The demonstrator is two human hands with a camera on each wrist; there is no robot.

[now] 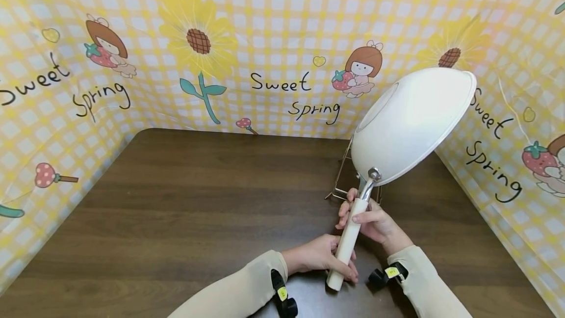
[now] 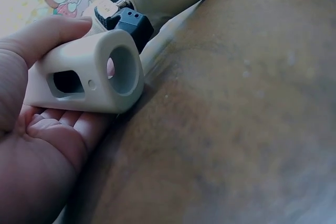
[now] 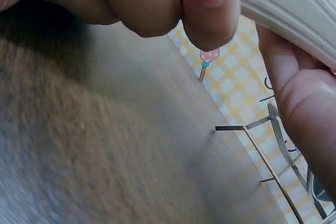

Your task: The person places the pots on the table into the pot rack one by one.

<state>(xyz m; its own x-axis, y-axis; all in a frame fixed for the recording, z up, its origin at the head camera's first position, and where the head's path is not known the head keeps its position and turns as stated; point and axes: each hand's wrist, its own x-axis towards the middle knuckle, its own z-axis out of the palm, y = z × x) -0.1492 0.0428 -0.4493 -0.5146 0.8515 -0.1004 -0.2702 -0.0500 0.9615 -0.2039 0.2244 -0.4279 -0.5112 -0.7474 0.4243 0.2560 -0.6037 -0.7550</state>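
A white wok (image 1: 410, 121) leans steeply at the right, its outer side towards the head view and its cream handle (image 1: 348, 239) slanting down and left. My left hand (image 1: 320, 254) holds the handle near its free end. In the left wrist view the thumb lies on top of the slotted handle end (image 2: 84, 59), with the fingers beneath. Nearer the pan, my right hand (image 1: 375, 222) grips the upper handle, fingers bent round it in the right wrist view. A wire rack (image 3: 260, 153) stands behind the wok, largely hidden; contact between them cannot be told.
The dark wooden table (image 1: 198, 210) stretches to the left of the hands. A yellow checked cloth (image 1: 282, 38) with printed figures walls the back and both sides. Each wrist carries a black camera strap (image 1: 282, 293).
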